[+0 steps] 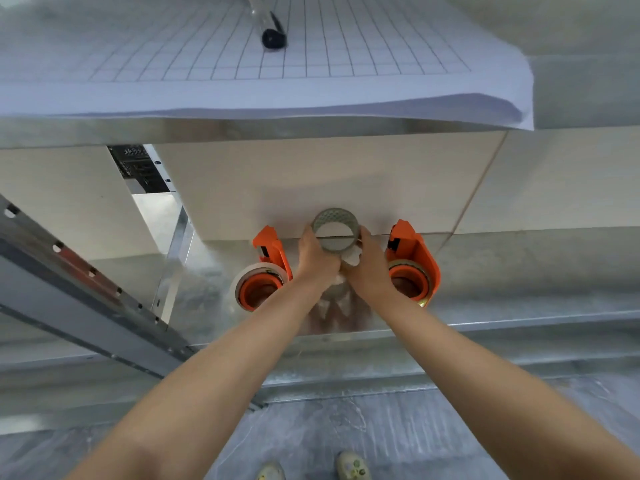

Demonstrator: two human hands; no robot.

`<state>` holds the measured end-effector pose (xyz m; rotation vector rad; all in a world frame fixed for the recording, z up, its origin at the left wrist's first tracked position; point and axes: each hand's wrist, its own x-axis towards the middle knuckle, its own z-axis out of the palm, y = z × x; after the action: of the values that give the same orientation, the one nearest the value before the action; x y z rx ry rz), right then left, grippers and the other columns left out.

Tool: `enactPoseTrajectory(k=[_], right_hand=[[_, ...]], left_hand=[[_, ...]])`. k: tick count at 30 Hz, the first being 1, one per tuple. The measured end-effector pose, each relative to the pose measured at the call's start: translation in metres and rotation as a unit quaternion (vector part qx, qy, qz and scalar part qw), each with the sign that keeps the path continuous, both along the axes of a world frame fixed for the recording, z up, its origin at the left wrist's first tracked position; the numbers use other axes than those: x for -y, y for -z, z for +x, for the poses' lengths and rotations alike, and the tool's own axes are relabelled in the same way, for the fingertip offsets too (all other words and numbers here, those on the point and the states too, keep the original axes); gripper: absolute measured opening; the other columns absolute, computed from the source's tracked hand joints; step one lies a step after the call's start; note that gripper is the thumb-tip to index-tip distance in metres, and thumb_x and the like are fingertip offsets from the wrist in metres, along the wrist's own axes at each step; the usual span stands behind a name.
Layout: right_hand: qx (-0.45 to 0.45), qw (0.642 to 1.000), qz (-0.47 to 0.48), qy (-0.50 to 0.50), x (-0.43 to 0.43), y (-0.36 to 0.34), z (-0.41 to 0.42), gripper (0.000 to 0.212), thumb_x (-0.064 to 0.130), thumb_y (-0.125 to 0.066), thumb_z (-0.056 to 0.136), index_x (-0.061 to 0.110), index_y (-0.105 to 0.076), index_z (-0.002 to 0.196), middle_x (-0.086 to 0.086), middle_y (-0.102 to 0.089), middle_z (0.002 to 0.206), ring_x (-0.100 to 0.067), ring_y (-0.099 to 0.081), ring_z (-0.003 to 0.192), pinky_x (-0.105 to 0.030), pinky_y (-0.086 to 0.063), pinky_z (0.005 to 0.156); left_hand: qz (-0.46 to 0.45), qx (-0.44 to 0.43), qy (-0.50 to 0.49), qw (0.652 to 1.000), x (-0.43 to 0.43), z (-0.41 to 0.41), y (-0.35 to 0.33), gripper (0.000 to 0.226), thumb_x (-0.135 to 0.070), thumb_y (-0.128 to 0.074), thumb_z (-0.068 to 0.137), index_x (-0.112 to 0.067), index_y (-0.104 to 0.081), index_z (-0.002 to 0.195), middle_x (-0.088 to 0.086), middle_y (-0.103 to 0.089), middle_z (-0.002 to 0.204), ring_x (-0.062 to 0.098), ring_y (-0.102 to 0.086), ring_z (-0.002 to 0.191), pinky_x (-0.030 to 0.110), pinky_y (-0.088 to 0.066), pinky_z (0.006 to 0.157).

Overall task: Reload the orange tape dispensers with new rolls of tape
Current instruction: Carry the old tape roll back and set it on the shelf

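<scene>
Two orange tape dispensers stand on a low metal shelf. The left dispenser (268, 268) carries a whitish tape roll around its orange hub. A yellowish roll sits on the right dispenser (414, 266). Between them, my left hand (317, 259) and my right hand (369, 268) together hold a grey tape roll (336, 229) by its sides, its open core facing up at me. Something white shows between my fingers below the roll; I cannot tell what it is.
A gridded white sheet (263, 64) lies on the table top above the shelf, with a dark-tipped tube (272, 32) on it. A slotted metal rail (86, 289) runs diagonally at the left. White panels back the shelf. My shoes (351, 465) stand on the grey floor.
</scene>
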<state>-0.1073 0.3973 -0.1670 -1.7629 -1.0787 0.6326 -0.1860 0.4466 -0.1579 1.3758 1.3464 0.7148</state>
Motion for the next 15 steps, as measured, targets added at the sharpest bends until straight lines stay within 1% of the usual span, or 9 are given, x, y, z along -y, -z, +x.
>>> enactPoseTrajectory(k=[2, 3, 5, 7, 9, 11, 13, 14, 15], right_hand=[[0.008, 1.0, 0.026, 0.009, 0.01, -0.006, 0.004, 0.058, 0.009, -0.073, 0.072, 0.011, -0.047, 0.125, -0.007, -0.059, 0.123, -0.019, -0.055, 0.113, -0.033, -0.046, 0.098], [0.007, 0.999, 0.038, 0.019, 0.015, -0.009, 0.006, 0.056, 0.009, -0.072, 0.072, 0.013, -0.049, 0.123, -0.005, -0.059, 0.121, -0.017, -0.055, 0.112, -0.034, -0.046, 0.098], [0.001, 0.998, 0.057, 0.039, 0.023, -0.015, 0.01, 0.051, 0.01, -0.072, 0.073, 0.015, -0.051, 0.119, -0.002, -0.061, 0.117, -0.012, -0.056, 0.105, -0.032, -0.048, 0.094], [-0.005, 0.996, 0.068, 0.062, 0.032, -0.022, 0.012, 0.049, 0.013, -0.073, 0.073, 0.015, -0.052, 0.117, -0.005, -0.062, 0.114, -0.015, -0.058, 0.103, -0.033, -0.05, 0.091], [-0.02, 0.993, 0.083, 0.087, 0.042, -0.029, 0.017, 0.045, 0.012, -0.072, 0.071, 0.012, -0.054, 0.113, -0.008, -0.064, 0.11, -0.021, -0.061, 0.101, -0.039, -0.052, 0.09], [-0.015, 0.989, 0.087, 0.12, 0.054, -0.035, 0.022, 0.042, 0.009, -0.068, 0.07, 0.01, -0.056, 0.11, -0.011, -0.066, 0.106, -0.023, -0.064, 0.096, -0.044, -0.053, 0.086], [-0.004, 0.984, 0.089, 0.157, 0.071, -0.04, 0.029, 0.044, 0.005, -0.066, 0.069, 0.009, -0.056, 0.112, -0.012, -0.067, 0.108, -0.024, -0.064, 0.098, -0.046, -0.053, 0.087], [-0.003, 0.981, 0.093, 0.171, 0.079, -0.041, 0.033, 0.046, 0.004, -0.066, 0.07, 0.008, -0.055, 0.114, -0.012, -0.065, 0.111, -0.024, -0.063, 0.101, -0.046, -0.052, 0.089], [0.001, 0.978, 0.092, 0.186, 0.089, -0.042, 0.036, 0.048, 0.006, -0.067, 0.071, 0.008, -0.054, 0.118, -0.013, -0.063, 0.115, -0.024, -0.06, 0.106, -0.046, -0.051, 0.091]], left_hand=[[0.04, 0.024, 0.019, 0.999, 0.008, -0.002, -0.007, 0.068, -0.013, -0.07, 0.073, -0.013, -0.042, 0.135, 0.009, -0.054, 0.132, 0.026, -0.051, 0.124, 0.045, -0.044, 0.104], [0.053, 0.033, 0.032, 0.998, 0.013, -0.003, -0.011, 0.068, -0.016, -0.071, 0.071, -0.015, -0.044, 0.133, 0.008, -0.055, 0.131, 0.026, -0.05, 0.124, 0.045, -0.044, 0.104], [0.067, 0.05, 0.047, 0.995, 0.022, -0.002, -0.018, 0.071, -0.018, -0.075, 0.071, -0.016, -0.043, 0.135, 0.007, -0.054, 0.133, 0.025, -0.048, 0.127, 0.045, -0.042, 0.106], [0.085, 0.056, 0.054, 0.993, 0.03, 0.002, -0.027, 0.074, -0.018, -0.077, 0.071, -0.014, -0.043, 0.136, 0.008, -0.051, 0.136, 0.025, -0.047, 0.127, 0.045, -0.042, 0.106], [0.108, 0.057, 0.066, 0.99, 0.037, 0.008, -0.035, 0.078, -0.019, -0.08, 0.069, -0.011, -0.043, 0.137, 0.011, -0.049, 0.137, 0.025, -0.048, 0.125, 0.044, -0.042, 0.105], [0.12, 0.068, 0.088, 0.987, 0.047, 0.014, -0.043, 0.081, -0.027, -0.082, 0.062, -0.011, -0.047, 0.133, 0.01, -0.05, 0.133, 0.023, -0.052, 0.12, 0.041, -0.045, 0.101], [0.126, 0.097, 0.117, 0.98, 0.059, 0.022, -0.046, 0.075, -0.031, -0.079, 0.055, -0.014, -0.053, 0.123, 0.003, -0.057, 0.122, 0.015, -0.058, 0.11, 0.036, -0.049, 0.094], [0.124, 0.106, 0.132, 0.978, 0.065, 0.027, -0.046, 0.07, -0.028, -0.08, 0.057, -0.015, -0.054, 0.12, 0.001, -0.058, 0.121, 0.013, -0.058, 0.109, 0.035, -0.049, 0.093], [0.12, 0.105, 0.149, 0.976, 0.071, 0.033, -0.046, 0.071, -0.024, -0.082, 0.061, -0.015, -0.051, 0.125, 0.002, -0.054, 0.124, 0.015, -0.056, 0.113, 0.036, -0.047, 0.097]])
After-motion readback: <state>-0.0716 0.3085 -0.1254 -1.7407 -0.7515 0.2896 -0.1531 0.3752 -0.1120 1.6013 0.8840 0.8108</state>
